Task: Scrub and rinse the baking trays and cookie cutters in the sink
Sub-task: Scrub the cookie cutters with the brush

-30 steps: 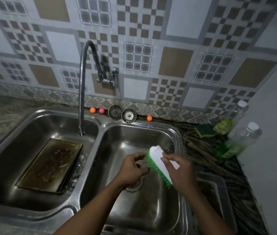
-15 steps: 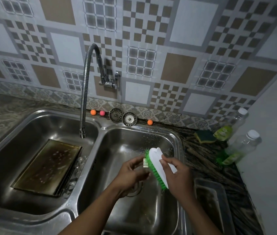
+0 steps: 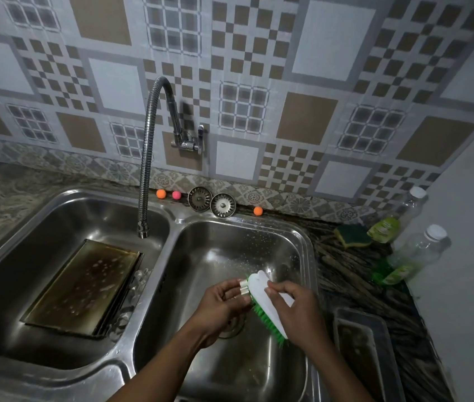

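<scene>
Where the two-basin sink is set into the desk, I count one stained tray lying in the left basin, another tray on the desk at right, two strainers, three small balls, two bottles and one sponge. Over the right basin the left hand pinches a small metal cutter. The right hand grips one white brush, its green bristles against the cutter.

Nothing to read here. The far bottle and the near bottle at the back right corner of the worktop each wear a green label, but the print is too blurred to make out.
</scene>
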